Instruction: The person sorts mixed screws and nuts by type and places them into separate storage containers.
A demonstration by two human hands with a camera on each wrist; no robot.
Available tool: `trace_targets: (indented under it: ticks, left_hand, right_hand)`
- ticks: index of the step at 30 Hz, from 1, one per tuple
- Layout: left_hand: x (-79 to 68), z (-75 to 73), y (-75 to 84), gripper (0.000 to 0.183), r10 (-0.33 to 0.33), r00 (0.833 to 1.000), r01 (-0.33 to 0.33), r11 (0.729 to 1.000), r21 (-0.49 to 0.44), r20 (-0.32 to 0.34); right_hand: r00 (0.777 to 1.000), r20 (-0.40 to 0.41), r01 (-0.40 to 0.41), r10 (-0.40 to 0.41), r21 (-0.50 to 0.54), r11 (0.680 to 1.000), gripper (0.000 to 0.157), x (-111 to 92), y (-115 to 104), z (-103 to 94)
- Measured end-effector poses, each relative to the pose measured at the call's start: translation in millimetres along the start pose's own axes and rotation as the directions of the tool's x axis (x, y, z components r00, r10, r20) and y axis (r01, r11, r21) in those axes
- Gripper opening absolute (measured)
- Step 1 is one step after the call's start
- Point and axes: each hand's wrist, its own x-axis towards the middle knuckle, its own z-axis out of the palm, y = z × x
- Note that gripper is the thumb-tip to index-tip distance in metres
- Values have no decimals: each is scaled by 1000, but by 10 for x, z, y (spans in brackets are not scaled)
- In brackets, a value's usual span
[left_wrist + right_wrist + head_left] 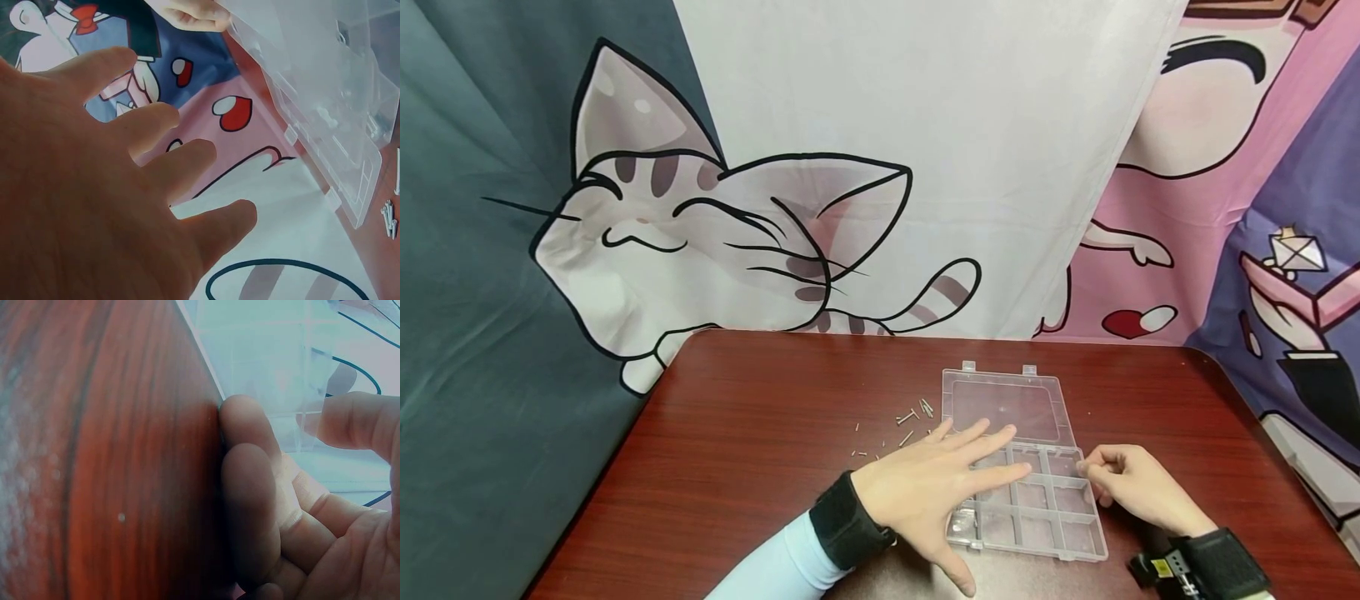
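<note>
A clear plastic compartment box [1037, 518] lies on the table with its lid [1007, 407] swung back. My left hand [928, 483] is over the box's left part, fingers spread and straight, holding nothing; it hides some of the compartments. In the left wrist view those spread fingers [187, 169] show beside the clear box. At the box's right edge, my right hand [1138, 487] pinches the side wall, thumb toward the inside and curled fingers [250, 500] along the outside. Small metal pieces [964, 525] sit in a left front compartment.
Several loose screws [907, 417] and smaller bits are scattered on the reddish-brown table [737, 450] left of the box. Printed cloth [820, 100] with cartoon cats hangs behind the table. The table's left and right edges show.
</note>
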Motion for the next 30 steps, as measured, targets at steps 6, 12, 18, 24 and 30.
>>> trace_targets:
  ticks: [6, 12, 18, 24, 30]
  left_hand:
    - [15, 12, -11, 127, -21, 1000, 21, 1000, 20, -22]
    - [-27, 36, -84, 123, -37, 998, 38, 999, 23, -41]
    - [-291, 67, -344, 120, -119, 991, 119, 993, -4, -57]
    - [-619, 156, -726, 84, -221, 970, 221, 975, -8, -105]
    - [-859, 280, -1056, 43, -235, 957, 247, 968, 49, -171]
  right_hand:
    - [1000, 6, 0, 0, 11, 1000, 22, -12, 10, -13]
    - [1000, 10, 7, -7, 20, 1000, 22, -12, 18, -19]
    - [1000, 16, 16, -16, 26, 1000, 20, 0, 13, -27]
    - [1000, 12, 17, -17, 25, 1000, 20, 6, 13, -21]
    - [1000, 10, 22, -22, 30, 999, 20, -8, 9, -9]
